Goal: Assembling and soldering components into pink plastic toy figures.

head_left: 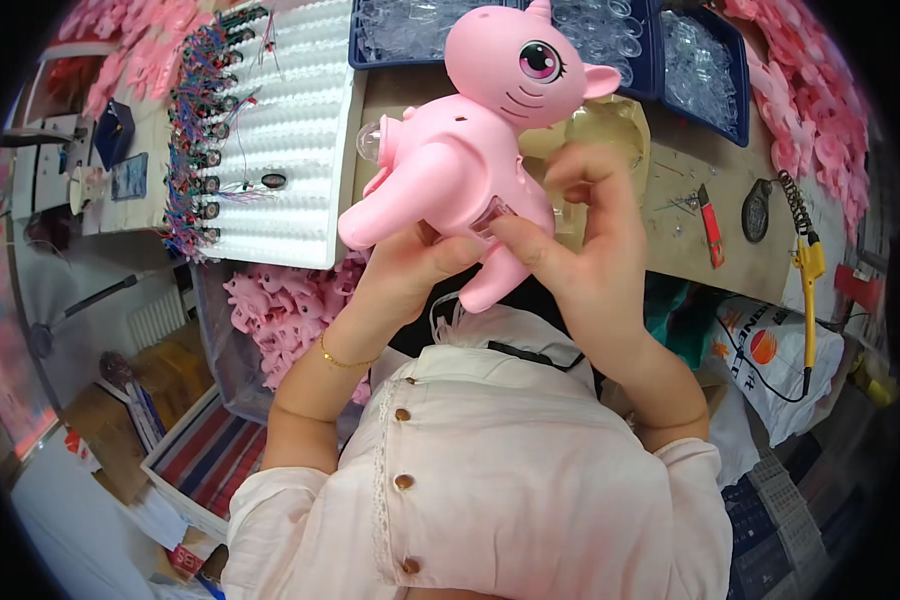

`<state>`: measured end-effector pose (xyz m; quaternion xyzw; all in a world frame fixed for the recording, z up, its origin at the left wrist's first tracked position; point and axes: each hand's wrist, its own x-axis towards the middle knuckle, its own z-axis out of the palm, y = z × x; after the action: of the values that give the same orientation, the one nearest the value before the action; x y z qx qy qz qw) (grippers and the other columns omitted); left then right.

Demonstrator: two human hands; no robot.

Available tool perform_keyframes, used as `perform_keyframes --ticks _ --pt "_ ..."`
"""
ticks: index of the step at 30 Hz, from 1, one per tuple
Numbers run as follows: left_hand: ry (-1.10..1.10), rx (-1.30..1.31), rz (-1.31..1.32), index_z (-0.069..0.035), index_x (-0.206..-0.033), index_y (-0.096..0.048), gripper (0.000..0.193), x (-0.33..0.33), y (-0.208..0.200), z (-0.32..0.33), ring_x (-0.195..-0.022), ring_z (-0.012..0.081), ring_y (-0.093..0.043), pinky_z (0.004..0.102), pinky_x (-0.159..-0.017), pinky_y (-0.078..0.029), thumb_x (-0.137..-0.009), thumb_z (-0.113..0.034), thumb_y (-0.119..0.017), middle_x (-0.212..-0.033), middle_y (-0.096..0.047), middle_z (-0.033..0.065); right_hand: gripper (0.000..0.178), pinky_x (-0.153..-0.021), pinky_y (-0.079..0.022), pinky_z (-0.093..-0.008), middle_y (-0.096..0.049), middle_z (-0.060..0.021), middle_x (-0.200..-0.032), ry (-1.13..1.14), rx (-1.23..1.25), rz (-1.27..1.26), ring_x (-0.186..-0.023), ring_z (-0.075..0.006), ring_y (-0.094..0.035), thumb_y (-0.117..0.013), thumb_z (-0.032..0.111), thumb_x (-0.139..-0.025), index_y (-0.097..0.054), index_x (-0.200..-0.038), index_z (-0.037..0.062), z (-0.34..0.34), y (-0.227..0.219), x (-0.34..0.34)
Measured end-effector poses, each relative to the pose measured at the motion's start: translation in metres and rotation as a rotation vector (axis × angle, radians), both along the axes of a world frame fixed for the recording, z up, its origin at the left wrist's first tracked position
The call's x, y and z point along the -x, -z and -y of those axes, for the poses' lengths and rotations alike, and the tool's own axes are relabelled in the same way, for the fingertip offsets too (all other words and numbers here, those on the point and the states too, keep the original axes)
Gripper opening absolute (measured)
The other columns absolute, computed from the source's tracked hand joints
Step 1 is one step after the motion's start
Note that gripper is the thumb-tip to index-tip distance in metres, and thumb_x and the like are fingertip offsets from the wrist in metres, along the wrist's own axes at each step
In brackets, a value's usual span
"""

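Note:
A pink toy unicorn (450, 160) with a large purple eye is held tilted above the table edge, its head toward the far side. My left hand (410, 262) grips it from below near the legs. The thumb of my right hand (590, 225) presses at a small rectangular opening (492, 215) in its body, where something clear shows. The other right fingers are curled and raised beside the toy, slightly blurred. A clear round dome (370, 142) sticks out at the toy's left end.
A white ribbed tray (290, 120) with wired parts lies left. Blue bins (710, 80) of clear plastic pieces stand at the back. A red utility knife (710, 225) and a yellow-handled soldering iron (810, 290) are right. Pink parts (290, 310) fill a bin below left.

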<state>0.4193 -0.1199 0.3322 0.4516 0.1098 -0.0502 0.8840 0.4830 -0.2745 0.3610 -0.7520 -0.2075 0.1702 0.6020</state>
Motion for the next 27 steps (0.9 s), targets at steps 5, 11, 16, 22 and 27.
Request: perform_keyframes --ticks 5,11,16,22,27 --pt "-0.034 -0.309 0.122 -0.001 -0.13 -0.037 0.085 0.011 0.006 0.001 -0.114 0.0226 -0.049 0.036 -0.097 -0.041 -0.065 -0.032 -0.083 -0.124 -0.048 0.0105 0.086 -0.101 -0.034 -0.0362 -0.041 -0.0128 -0.131 -0.189 -0.262 -0.534 -0.122 -0.0233 -0.041 -0.079 0.018 -0.067 -0.03 -0.134 -0.0022 -0.003 -0.001 -0.004" --pt "0.092 -0.693 0.215 -0.002 -0.127 -0.042 0.085 0.008 -0.007 -0.003 -0.111 0.0238 -0.051 0.0378 -0.094 -0.042 -0.058 -0.024 -0.086 -0.122 -0.05 0.0123 0.081 -0.097 -0.04 -0.0353 -0.046 -0.0124 -0.127 -0.161 -0.337 -0.744 -0.117 -0.0224 -0.047 -0.081 0.019 -0.065 -0.038 -0.131 -0.0023 0.001 -0.008 -0.005" --pt "0.197 -0.684 0.046 -0.003 -0.125 -0.044 0.082 0.012 0.01 -0.006 -0.11 0.0251 -0.051 0.0391 -0.096 -0.04 -0.058 -0.027 -0.084 -0.12 -0.05 0.0118 0.062 -0.099 -0.038 -0.0347 -0.048 -0.0116 -0.126 -0.098 -0.47 -0.741 -0.117 -0.0217 -0.047 -0.068 0.02 -0.08 -0.039 -0.131 -0.001 0.017 0.013 -0.002" --pt "0.083 -0.941 0.116 -0.002 -0.12 -0.046 0.071 0.004 0.015 -0.004 -0.107 0.0316 -0.053 0.041 -0.094 -0.041 -0.062 -0.028 -0.077 -0.117 -0.054 0.0158 0.045 -0.091 -0.042 -0.0345 -0.054 -0.0155 -0.113 0.166 -0.474 0.258 -0.103 -0.0225 -0.053 -0.04 0.038 -0.094 -0.05 -0.113 -0.0025 0.031 -0.001 -0.046" --pt "0.158 -1.01 0.212 -0.002 -0.131 -0.036 0.071 0.017 -0.012 0.0 -0.11 0.0189 -0.05 0.0354 -0.096 -0.041 -0.075 -0.031 -0.069 -0.122 -0.049 0.0124 0.062 -0.073 -0.048 -0.0356 -0.059 -0.0217 -0.084 -0.002 -0.309 0.454 -0.08 -0.0278 -0.06 -0.026 0.044 -0.097 -0.06 -0.08 -0.0054 0.021 -0.021 -0.047"
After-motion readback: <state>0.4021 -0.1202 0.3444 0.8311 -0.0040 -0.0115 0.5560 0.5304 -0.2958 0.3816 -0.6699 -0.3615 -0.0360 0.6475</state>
